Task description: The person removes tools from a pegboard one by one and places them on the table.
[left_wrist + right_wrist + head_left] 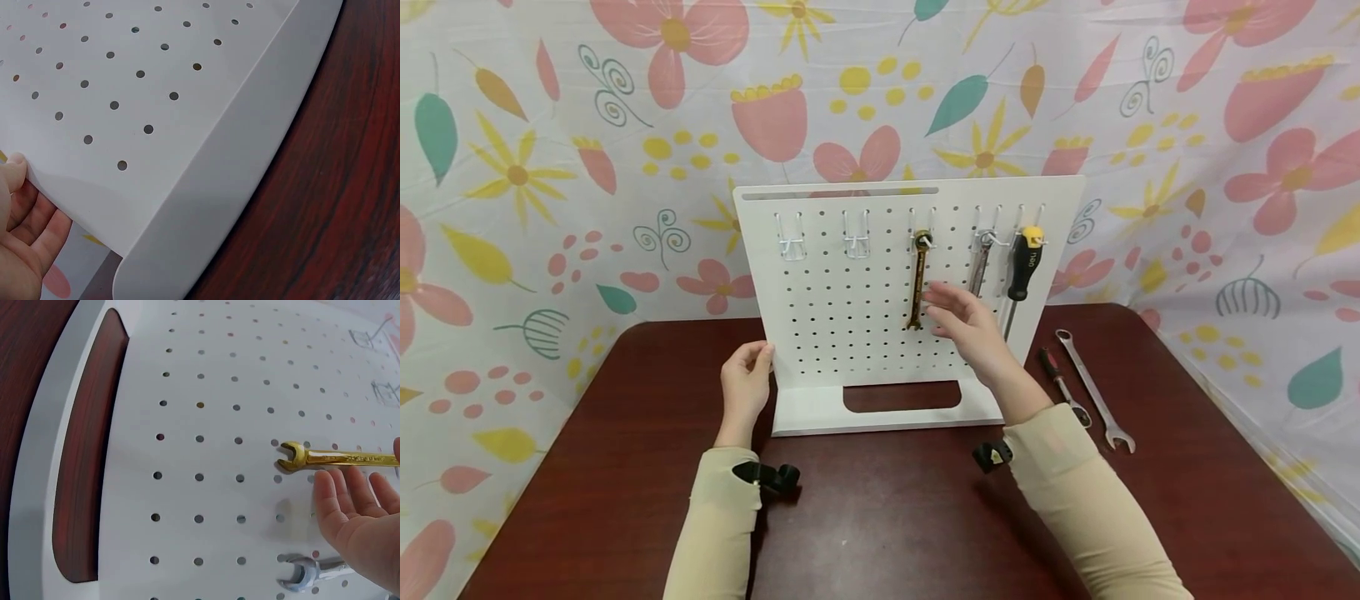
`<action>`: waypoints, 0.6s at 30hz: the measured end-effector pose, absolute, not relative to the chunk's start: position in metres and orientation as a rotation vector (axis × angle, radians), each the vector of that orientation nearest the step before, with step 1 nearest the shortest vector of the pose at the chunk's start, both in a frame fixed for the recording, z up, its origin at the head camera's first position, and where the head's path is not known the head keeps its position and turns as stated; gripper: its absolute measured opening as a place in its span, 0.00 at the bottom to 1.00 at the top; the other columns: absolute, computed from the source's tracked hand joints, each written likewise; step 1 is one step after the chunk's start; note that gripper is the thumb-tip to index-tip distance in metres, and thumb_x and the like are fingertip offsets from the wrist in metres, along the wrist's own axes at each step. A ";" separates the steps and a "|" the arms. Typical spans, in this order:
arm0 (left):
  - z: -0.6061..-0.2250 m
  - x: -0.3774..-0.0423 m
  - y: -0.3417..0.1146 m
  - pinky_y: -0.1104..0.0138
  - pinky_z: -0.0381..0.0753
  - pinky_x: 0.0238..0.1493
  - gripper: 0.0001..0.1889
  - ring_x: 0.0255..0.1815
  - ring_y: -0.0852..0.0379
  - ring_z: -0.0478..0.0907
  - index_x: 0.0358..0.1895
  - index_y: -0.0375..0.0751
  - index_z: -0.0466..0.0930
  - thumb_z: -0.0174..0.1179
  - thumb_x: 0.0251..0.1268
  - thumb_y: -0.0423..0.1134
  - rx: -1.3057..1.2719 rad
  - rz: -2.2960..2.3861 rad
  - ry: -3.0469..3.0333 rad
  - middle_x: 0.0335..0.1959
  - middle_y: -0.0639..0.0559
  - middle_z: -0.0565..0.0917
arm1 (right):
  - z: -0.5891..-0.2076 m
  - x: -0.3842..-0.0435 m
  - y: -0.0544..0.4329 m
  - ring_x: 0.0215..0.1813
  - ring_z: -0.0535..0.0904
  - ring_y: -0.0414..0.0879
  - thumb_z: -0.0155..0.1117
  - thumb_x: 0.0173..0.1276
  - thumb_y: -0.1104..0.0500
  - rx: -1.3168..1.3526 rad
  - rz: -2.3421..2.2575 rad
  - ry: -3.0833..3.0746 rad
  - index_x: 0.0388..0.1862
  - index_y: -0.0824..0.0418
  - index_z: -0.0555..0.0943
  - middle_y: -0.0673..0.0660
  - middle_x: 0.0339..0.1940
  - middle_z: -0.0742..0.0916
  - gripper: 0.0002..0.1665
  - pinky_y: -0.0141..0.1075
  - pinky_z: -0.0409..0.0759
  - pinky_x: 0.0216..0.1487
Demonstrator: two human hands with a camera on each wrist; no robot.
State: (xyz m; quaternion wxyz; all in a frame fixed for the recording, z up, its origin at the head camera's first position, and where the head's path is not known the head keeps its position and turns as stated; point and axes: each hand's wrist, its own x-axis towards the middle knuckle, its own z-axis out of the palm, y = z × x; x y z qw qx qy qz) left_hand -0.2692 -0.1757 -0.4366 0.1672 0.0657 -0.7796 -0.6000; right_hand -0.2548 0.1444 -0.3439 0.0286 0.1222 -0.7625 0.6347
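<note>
A white pegboard point(835, 358) stands upright on its base on the table. My left hand point(747, 383) holds its left edge low down, thumb on the front face and fingers behind, as the left wrist view shows. A gold-coloured open-ended wrench point(919, 283) hangs on a hook with its open jaw downward. Beside it is my right hand point(970, 329), fingers extended, fingertips right at the wrench's edge in the right wrist view. Partly behind that hand hangs a silver wrench point(980, 268). Farther right hangs a black screwdriver point(1024, 267) with a yellow end.
Two white hooks point(792, 247) on the board's left side hold nothing. Right of the board, a red-and-black-handled tool point(1063, 383) and a long silver wrench point(1093, 387) lie on the dark red table point(880, 525). A flowered cloth point(580, 275) hangs behind.
</note>
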 end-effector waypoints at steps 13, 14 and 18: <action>-0.439 -0.271 -0.176 0.58 0.83 0.50 0.15 0.46 0.47 0.81 0.47 0.36 0.80 0.55 0.69 0.45 0.182 -1.727 -2.206 0.45 0.41 0.81 | -0.335 -0.256 0.124 0.64 0.71 0.53 0.55 0.72 0.57 0.335 1.984 -2.374 0.70 0.58 0.65 0.60 0.63 0.74 0.28 0.47 0.77 0.60; -0.439 -0.271 -0.177 0.58 0.83 0.50 0.15 0.46 0.47 0.81 0.47 0.36 0.80 0.55 0.69 0.45 0.182 -1.728 -2.208 0.45 0.41 0.81 | -0.335 -0.256 0.123 0.64 0.71 0.53 0.55 0.72 0.57 0.337 1.983 -2.375 0.69 0.59 0.65 0.60 0.63 0.74 0.28 0.46 0.77 0.60; -0.441 -0.272 -0.178 0.57 0.84 0.49 0.15 0.46 0.46 0.81 0.47 0.36 0.80 0.55 0.69 0.45 0.177 -1.733 -2.210 0.45 0.40 0.81 | -0.334 -0.256 0.119 0.62 0.73 0.53 0.55 0.72 0.57 0.344 2.013 -2.358 0.67 0.61 0.66 0.60 0.63 0.74 0.26 0.45 0.78 0.59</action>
